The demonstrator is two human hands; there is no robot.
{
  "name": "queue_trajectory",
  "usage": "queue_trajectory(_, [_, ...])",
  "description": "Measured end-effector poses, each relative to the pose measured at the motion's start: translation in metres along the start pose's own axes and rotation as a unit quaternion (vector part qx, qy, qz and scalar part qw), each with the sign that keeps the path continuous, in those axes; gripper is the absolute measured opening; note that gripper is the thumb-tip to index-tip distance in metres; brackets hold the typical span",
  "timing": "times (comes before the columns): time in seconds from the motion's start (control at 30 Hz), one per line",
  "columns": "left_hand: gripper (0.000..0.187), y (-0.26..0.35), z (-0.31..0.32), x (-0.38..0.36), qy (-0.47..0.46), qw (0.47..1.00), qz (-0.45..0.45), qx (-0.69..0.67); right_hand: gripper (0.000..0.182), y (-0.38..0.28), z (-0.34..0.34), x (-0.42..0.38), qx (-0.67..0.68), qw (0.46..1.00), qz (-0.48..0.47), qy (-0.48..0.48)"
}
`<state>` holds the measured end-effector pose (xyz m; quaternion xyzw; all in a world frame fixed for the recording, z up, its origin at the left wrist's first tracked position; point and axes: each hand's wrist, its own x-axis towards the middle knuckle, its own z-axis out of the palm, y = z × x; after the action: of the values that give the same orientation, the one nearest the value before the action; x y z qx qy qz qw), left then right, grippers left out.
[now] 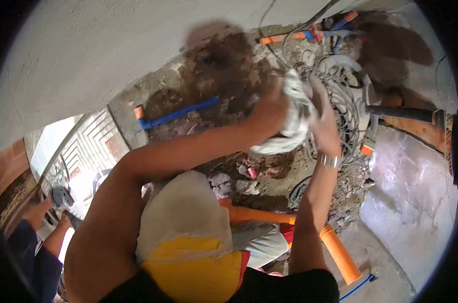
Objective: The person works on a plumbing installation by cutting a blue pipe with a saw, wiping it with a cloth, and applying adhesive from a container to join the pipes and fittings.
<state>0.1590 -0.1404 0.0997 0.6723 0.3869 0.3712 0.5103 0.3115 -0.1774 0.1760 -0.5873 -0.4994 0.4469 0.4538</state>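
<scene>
A white bundle (295, 118) with folded or coiled strands hangs between my two hands, blurred by motion. My left hand (270, 112) is closed on its left side. Along its right edge, my right hand (324, 118) grips it, with a metal band on the wrist; its fingers are smeared. Just beyond the right hand lies a tangle of grey cables (342, 108), partly hidden by that hand. It lies over a round, pale thing (364, 90) whose kind I cannot make out.
Broken soil and rubble (352, 189) lie below. A blue pipe (181, 112) and an orange-ended pipe (289, 37) lie by the wall. An orange pipe (341, 255) is near my right forearm. A black hose (403, 112) runs right. Another person's legs (49, 245) show at left.
</scene>
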Motion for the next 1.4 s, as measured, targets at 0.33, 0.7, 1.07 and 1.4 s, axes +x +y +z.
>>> queue_trajectory(0.33, [0.031,-0.075,-0.194,-0.047,-0.223,0.907,0.017,0.356,0.051,-0.040,-0.024,-0.218,0.123,0.967,0.225,0.002])
queue_trajectory(0.7, [0.037,-0.140,-0.262,-0.132,-0.164,0.864,-0.066,0.471,0.030,0.128,0.081,-0.156,-0.235,0.950,0.141,0.151])
queue_trajectory(1.07, [0.027,-0.109,-0.236,-0.117,-0.082,0.909,-0.052,0.405,0.038,0.165,0.049,-0.033,-0.386,0.918,-0.044,0.083])
queue_trajectory(1.4, [0.039,-0.010,-0.114,-0.061,-0.177,0.973,0.073,0.127,0.031,0.049,0.078,-0.094,-0.057,0.993,0.073,0.068])
